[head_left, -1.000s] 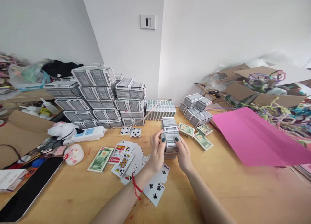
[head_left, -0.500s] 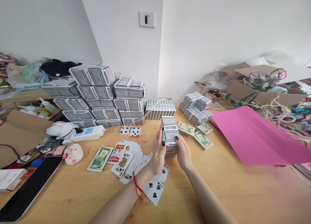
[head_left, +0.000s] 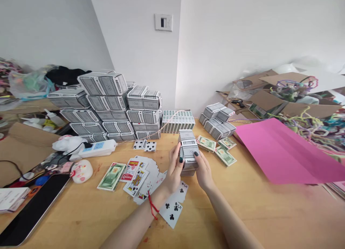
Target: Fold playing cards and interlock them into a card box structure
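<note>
Between my two hands is a block made of playing cards (head_left: 191, 154), grey patterned backs facing out. My left hand (head_left: 174, 170) grips its left side, thumb along the near edge. My right hand (head_left: 204, 171) presses the right side, thumb on top. Just beyond it stands another grey card block (head_left: 187, 135). Loose playing cards (head_left: 151, 173) lie spread face up to the left, some partly under my left forearm. A five of clubs (head_left: 171, 213) lies nearest me. Beside the spread is a green card pack (head_left: 111, 176); several more green packs (head_left: 225, 156) lie to the right.
Tall stacks of card blocks (head_left: 107, 98) stand at the back left, a smaller stack (head_left: 217, 121) at the back right. A row of packs (head_left: 178, 122) sits by the wall. Pink paper (head_left: 285, 152) covers the right; a power strip (head_left: 98, 148) and phone (head_left: 35, 209) are left.
The block in my hands has tilted very slightly, and my left fingers have shifted a little along its side. The things on the table have stayed in place.
</note>
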Motion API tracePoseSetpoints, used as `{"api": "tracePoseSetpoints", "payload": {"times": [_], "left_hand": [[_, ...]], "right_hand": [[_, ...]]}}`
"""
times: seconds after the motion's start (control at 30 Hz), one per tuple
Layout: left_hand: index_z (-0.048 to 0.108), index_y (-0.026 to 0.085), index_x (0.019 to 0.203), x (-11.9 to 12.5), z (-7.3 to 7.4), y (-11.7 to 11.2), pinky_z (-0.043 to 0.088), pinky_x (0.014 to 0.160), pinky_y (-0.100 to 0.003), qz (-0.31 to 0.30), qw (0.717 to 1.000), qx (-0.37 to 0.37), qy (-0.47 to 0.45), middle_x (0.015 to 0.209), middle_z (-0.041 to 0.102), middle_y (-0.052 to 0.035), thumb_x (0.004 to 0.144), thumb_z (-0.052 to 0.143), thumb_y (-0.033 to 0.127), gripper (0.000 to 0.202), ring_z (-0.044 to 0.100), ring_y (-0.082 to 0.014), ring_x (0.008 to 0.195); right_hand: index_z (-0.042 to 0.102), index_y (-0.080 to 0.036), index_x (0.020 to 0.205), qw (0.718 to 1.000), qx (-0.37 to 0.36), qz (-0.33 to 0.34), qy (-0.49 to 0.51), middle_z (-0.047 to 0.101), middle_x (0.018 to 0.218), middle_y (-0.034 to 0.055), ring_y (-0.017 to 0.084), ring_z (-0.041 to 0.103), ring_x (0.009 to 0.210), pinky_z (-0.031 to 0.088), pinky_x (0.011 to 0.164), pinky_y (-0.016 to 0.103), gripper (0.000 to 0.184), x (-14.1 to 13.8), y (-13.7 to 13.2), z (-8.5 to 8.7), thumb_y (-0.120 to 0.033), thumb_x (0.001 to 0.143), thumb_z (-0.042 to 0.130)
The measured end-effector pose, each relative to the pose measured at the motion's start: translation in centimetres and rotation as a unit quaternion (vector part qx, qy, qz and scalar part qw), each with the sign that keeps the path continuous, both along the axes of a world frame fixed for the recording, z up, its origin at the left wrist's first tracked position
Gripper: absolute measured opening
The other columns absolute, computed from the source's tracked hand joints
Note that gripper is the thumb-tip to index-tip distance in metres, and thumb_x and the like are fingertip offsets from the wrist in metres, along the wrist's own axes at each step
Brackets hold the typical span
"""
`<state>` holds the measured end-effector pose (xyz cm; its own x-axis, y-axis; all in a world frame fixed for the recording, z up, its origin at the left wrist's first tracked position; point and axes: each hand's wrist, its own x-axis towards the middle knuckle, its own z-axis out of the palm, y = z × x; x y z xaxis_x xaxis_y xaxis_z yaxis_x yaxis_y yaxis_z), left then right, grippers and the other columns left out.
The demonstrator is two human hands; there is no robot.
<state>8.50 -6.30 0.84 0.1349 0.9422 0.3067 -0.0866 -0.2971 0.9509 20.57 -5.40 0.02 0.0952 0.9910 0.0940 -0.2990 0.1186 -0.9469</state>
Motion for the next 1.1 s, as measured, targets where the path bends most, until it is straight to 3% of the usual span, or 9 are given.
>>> {"api": "tracePoseSetpoints", "payload": {"times": [0.3, 0.83, 1.1], "left_hand": [[0.014, 0.033, 0.137, 0.4, -0.7, 0.0, 0.021, 0.106, -0.038, 0.032, 0.997, 0.050, 0.055, 0.135, 0.024, -0.0049, 0.091, 0.026, 0.037, 0.048, 0.021, -0.0199, 0.128], [0.014, 0.028, 0.138, 1.1, -1.9, 0.5, 0.029, 0.101, -0.042, 0.121, 0.975, 0.129, 0.132, 0.133, 0.030, -0.0107, 0.090, 0.023, 0.040, 0.050, 0.029, -0.0232, 0.125], [0.001, 0.022, 0.139, 1.1, -2.1, 0.1, 0.024, 0.104, -0.046, 0.110, 0.960, 0.173, 0.193, 0.145, 0.016, -0.0114, 0.090, 0.028, 0.032, 0.057, 0.018, -0.0249, 0.131]], "right_hand": [[0.059, -0.023, 0.101, 1.000, 0.002, -0.006, -0.008, 0.064, 0.099, 0.0016, 0.021, 0.055, 0.094, 0.042, 0.084, 0.032, 0.030, -0.1, -0.1, 0.1, -0.039, 0.078, 0.050], [0.059, -0.020, 0.101, 0.999, 0.002, -0.024, -0.040, 0.064, 0.097, 0.0032, 0.022, 0.055, 0.091, 0.043, 0.083, 0.032, 0.032, -0.2, -0.4, 0.6, -0.042, 0.079, 0.049], [0.059, -0.021, 0.095, 0.998, 0.014, -0.019, -0.058, 0.065, 0.086, 0.0016, 0.019, 0.058, 0.080, 0.046, 0.073, 0.029, 0.030, -0.5, -0.5, 0.6, -0.044, 0.079, 0.049]]}}
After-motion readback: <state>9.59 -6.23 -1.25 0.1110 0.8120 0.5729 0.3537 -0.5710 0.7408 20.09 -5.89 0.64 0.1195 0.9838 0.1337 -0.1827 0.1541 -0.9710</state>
